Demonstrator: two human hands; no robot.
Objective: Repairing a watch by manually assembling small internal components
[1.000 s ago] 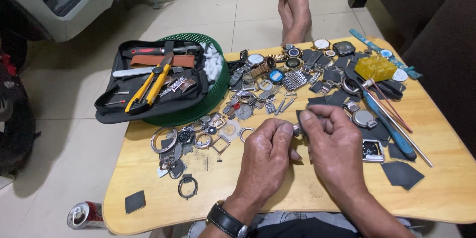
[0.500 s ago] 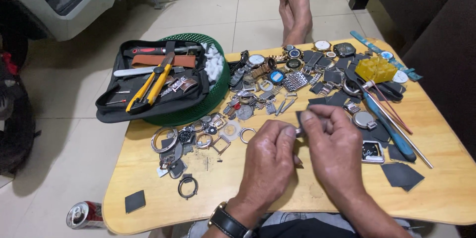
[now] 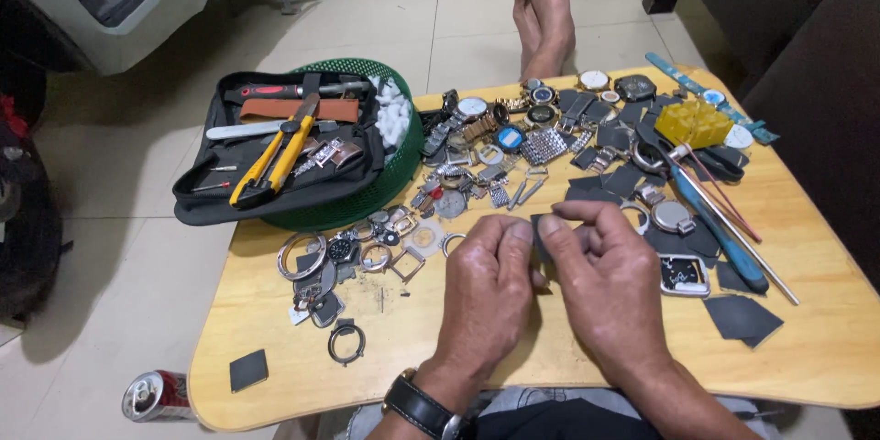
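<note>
Both the left hand (image 3: pixel 486 289) and right hand (image 3: pixel 610 280) pinch a small dark piece (image 3: pixel 541 243) together at mid-frame above the desk (image 3: pixel 825 348); best kept low, fingertips tight.

Your left hand (image 3: pixel 484 298) and right hand (image 3: pixel 612 284) sit close together, backs turned up toward you, knuckles nearly touching where the thumbs and forefingers meet — both are curled into a pinch at that one spot, though what lies between the fingertips is too small to tell. Your left wrist, wearing a dark-strapped watch (image 3: pixel 423 408), angles in from below, and your right forearm comes up beside it. Your bare feet (image 3: pixel 546 2) stretch out far beyond the pinch, soles together.
</note>
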